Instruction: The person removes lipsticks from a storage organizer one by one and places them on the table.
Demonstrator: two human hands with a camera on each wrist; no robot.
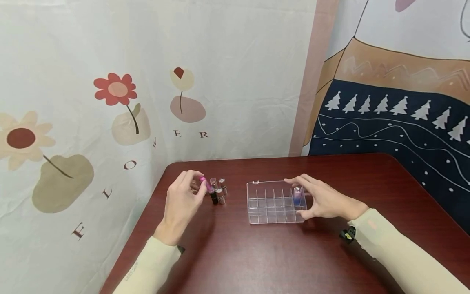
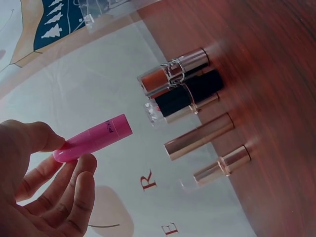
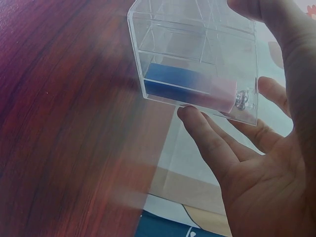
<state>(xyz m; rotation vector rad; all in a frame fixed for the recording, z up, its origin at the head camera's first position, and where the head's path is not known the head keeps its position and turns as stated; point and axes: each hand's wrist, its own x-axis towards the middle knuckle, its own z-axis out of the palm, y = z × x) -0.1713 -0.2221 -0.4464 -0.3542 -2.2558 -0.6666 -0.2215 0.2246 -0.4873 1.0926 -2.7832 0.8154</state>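
A pink lipstick tube is pinched between the thumb and fingers of my left hand, held in the air near the standing lipsticks. Among those are a black-capped one, an orange one with a metal emblem and slim rose-gold ones. My right hand grips the right end of a clear plastic organizer, thumb at the front and fingers toward the back. In that organizer's rightmost back compartment stands a blue-to-pink tube with a clear ornamental top.
The dark red-brown table extends on all sides of the organizer. Behind it hangs a pale cloth with flower prints. A dark blue patterned cloth hangs at the right, along the table's edge.
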